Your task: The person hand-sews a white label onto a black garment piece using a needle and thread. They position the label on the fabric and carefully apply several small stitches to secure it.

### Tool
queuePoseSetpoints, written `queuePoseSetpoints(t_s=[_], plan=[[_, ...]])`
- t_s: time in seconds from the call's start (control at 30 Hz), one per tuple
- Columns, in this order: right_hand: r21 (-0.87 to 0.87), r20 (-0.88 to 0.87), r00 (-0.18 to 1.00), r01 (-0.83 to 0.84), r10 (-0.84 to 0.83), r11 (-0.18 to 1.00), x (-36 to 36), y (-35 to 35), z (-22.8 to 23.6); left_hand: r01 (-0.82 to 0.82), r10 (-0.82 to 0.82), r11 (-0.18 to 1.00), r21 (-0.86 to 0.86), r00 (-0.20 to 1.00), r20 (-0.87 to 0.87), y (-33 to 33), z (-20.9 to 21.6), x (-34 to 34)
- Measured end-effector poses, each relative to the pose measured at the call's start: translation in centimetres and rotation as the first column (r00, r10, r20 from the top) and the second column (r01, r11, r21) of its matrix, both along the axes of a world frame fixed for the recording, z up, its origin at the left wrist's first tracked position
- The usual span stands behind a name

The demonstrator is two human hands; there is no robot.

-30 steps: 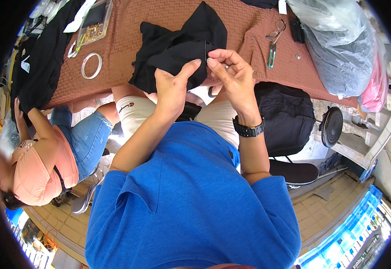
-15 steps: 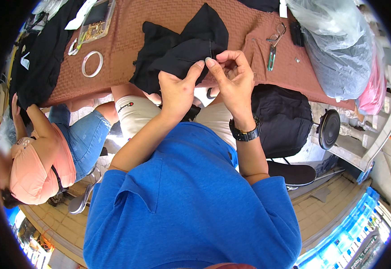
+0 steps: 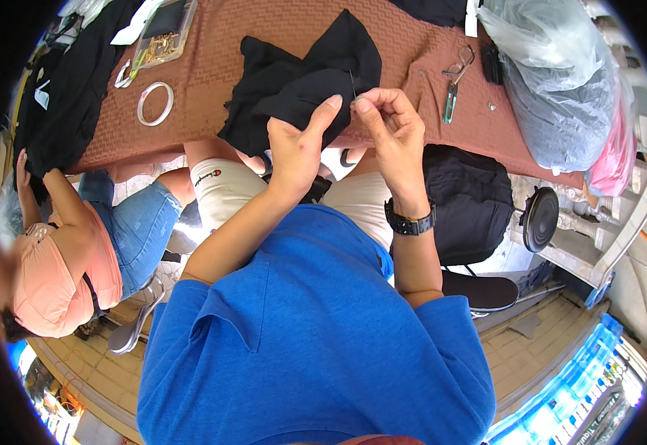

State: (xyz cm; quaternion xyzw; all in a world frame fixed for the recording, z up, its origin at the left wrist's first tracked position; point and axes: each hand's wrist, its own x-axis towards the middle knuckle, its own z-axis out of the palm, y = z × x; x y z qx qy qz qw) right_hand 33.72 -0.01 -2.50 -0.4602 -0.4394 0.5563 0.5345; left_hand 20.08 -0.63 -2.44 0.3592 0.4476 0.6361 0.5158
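A piece of black fabric (image 3: 305, 70) lies bunched at the near edge of the table, partly hanging over it. My left hand (image 3: 299, 148) grips the fabric, its thumb on top and its other fingers hidden beneath. Just right of that thumb, my right hand (image 3: 392, 122) pinches a thin needle (image 3: 352, 83) between thumb and fingertips. The needle points away from me and stands out against the black cloth. Any thread on it is too fine to make out. A dark watch (image 3: 411, 217) is on my right wrist.
Brown cloth covers the table (image 3: 205, 67). Left of the fabric are a white ring (image 3: 155, 104) and a clear box (image 3: 164, 44) of small gold-coloured pieces. Thread snips (image 3: 450, 102) and bulging plastic bags (image 3: 553, 89) lie to the right. A co-worker (image 3: 67, 278) sits at my left beside more black cloth.
My right hand has drawn slightly right, away from my left thumb, with the needle in its pinch. My left hand keeps its hold on the fabric.
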Motion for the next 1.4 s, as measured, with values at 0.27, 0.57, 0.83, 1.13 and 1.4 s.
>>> queuePoseSetpoints(t_s=[0.27, 0.57, 0.83, 1.13, 1.4], plan=[[-0.003, -0.081, 0.996, -0.040, 0.039, 0.999, 1.0, 0.1, 0.4, -0.025, 0.027, 0.999, -0.039, 0.999, 0.047, 0.3, -0.2, 0.0], [-0.006, 0.112, 0.993, -0.029, 0.029, 1.000, -0.1, 0.0, 1.1, 0.009, -0.009, 1.000, -0.012, 1.000, 0.016, 0.0, -0.3, 0.2], [-0.073, -0.080, 0.992, -0.102, 0.097, 0.992, 0.5, -0.1, 1.2, 0.008, -0.007, 1.000, -0.011, 0.998, 0.057, 0.3, -0.3, 0.2], [0.000, 0.255, 0.960, -0.120, 0.116, 0.993, 2.7, -0.3, 0.8, 0.059, -0.056, 0.996, -0.061, 0.997, 0.060, 0.3, -0.4, 0.0], [0.425, 0.596, 0.793, -0.184, -0.122, 0.886, 3.0, 1.7, 3.0, 0.131, -0.132, 0.991, -0.017, 0.982, -0.137, -0.1, 0.2, 0.3]])
